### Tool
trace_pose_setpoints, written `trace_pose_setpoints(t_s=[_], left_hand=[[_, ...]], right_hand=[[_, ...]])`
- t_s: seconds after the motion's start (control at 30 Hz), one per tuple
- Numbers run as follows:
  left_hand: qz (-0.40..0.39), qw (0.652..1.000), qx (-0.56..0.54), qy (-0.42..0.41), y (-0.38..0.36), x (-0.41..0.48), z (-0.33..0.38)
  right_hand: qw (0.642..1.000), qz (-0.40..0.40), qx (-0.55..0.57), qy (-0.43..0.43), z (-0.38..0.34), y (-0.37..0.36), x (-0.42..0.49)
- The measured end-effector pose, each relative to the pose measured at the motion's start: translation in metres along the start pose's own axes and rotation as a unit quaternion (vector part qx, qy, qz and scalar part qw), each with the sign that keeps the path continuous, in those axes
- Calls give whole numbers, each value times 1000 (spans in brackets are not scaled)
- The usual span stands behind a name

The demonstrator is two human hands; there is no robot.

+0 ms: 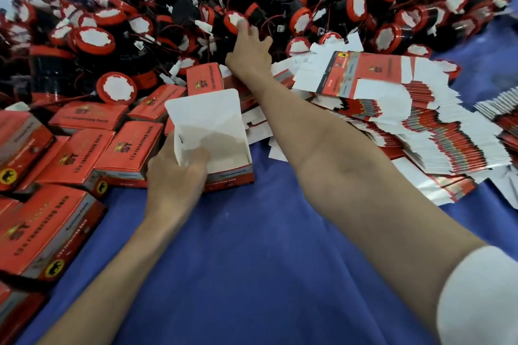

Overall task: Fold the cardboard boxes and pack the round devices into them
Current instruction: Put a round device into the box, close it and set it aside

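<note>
Left grip (pixel 176 176) pinched the open box (pixel 213 126) wall; right grip (pixel 249 49), spread, touched a round device (pixel 234 21) at 12 o'clock, and would best close round its rim before lifting.

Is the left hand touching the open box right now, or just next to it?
Touching. The head view shows the left hand gripping the open box, its fingers curled over the white side flap.
</note>
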State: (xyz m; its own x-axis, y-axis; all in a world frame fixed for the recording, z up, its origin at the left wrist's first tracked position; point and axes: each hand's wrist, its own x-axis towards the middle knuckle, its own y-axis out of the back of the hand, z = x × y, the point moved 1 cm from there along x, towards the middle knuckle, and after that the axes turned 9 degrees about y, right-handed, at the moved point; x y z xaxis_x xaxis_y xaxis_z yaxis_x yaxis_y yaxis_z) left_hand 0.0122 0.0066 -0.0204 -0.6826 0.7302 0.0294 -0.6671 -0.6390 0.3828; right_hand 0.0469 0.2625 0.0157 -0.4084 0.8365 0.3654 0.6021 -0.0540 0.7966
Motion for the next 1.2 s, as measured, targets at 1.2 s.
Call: trace_pose_setpoints(t_s=[1.2], left_hand=[[-9, 996, 57, -71, 5, -16, 9]], right_hand=[[872, -120, -267, 392, -84, 126, -202]])
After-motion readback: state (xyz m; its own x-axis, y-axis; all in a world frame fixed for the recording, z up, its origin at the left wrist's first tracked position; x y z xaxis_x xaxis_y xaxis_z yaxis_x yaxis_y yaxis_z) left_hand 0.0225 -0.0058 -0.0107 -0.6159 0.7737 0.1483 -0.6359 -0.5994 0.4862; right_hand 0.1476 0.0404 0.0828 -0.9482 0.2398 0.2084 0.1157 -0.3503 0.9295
